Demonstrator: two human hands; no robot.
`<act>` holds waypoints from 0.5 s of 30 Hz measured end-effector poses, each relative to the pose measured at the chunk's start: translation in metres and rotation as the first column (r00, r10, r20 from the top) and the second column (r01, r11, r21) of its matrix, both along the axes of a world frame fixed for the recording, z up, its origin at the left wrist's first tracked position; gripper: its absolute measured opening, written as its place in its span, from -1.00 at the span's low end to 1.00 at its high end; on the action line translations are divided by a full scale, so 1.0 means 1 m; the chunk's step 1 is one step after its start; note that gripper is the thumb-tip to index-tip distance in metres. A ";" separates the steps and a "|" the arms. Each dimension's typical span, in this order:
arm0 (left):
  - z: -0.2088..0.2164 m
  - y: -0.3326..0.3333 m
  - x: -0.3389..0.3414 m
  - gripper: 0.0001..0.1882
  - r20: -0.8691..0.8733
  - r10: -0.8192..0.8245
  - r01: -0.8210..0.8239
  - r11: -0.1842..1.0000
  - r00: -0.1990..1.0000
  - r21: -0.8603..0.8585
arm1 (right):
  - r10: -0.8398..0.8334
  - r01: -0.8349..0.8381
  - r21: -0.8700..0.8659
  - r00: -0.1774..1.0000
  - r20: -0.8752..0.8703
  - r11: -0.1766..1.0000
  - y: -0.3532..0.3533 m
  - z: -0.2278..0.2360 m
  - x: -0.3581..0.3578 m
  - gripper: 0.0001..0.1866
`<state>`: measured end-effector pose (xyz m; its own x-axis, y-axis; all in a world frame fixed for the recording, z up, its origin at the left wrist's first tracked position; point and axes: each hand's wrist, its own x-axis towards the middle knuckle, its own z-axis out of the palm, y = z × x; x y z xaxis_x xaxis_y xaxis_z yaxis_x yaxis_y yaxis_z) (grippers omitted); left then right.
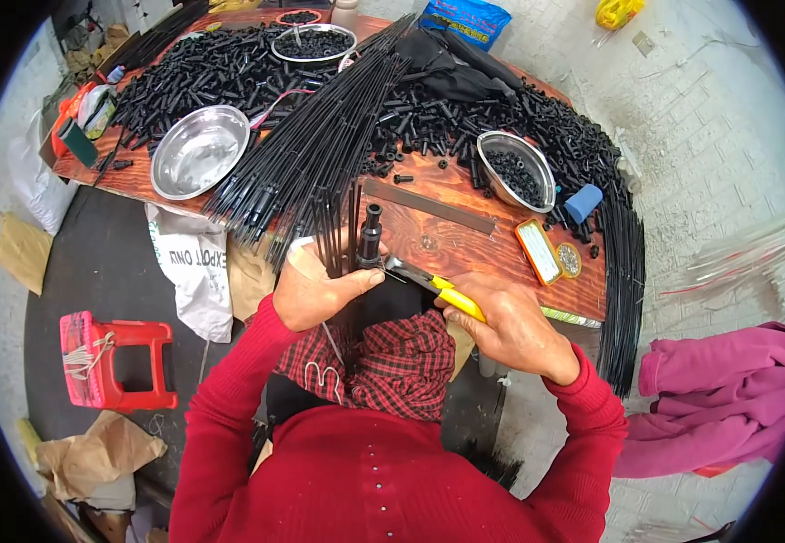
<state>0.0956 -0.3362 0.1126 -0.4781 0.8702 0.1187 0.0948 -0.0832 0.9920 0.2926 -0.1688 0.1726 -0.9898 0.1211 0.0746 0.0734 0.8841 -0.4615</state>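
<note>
My left hand (pixel 315 291) is closed at the near edge of the table, with several thin black rods rising beside its fingers. Between its thumb and fingers stands a black stepped plastic fitting (pixel 371 237), upright. Yellow-handled pliers (pixel 458 299) are gripped in my right hand (pixel 512 326). Their metal jaws point left and meet the lower part of the fitting, where a short thin wire end shows. Whether the jaws are closed on that wire I cannot tell. Behind my left hand, a big bundle of black rods (pixel 329 136) slants across the wooden table (pixel 442 258).
Heaps of black plastic fittings (pixel 220 72) cover the table's back. An empty steel bowl (pixel 201 152) is at left; a bowl of small black parts (pixel 516 172) is at right. Near it lie a flat metal bar (pixel 429 206) and a tin (pixel 538 252). A red stool (pixel 121 362) stands lower left.
</note>
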 end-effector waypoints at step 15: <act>-0.001 -0.002 -0.002 -0.63 -0.058 0.012 -0.013 1.000 0.998 -0.016 | 0.004 0.025 0.327 0.996 -0.089 0.945 -0.003 0.007 -0.007 -0.65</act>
